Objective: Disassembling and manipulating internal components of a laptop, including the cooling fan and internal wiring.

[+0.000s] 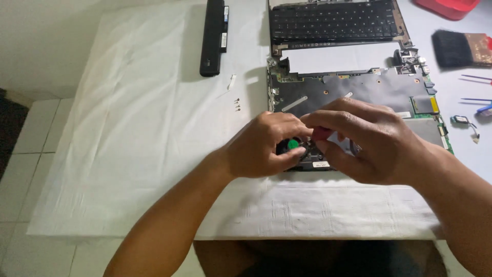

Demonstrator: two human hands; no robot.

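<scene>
A stripped laptop board [359, 90] lies on a white cloth [143, 128]. At its near left corner sits a black cooling fan [302, 154] with a green round sticker. My left hand [261, 146] rests on the fan's left side, thumb and fingers touching it. My right hand [366, 141] is closed around a red-handled screwdriver [322, 133], whose tip points down at the fan. The screwdriver's shaft is hidden by my fingers.
A detached black keyboard [335, 20] lies behind the board. A long black battery [212, 36] lies at the back left. Three small screws [237, 104] sit on the cloth. At the right are a brush [461, 48], thin tools [476, 78] and a small wired part [464, 121].
</scene>
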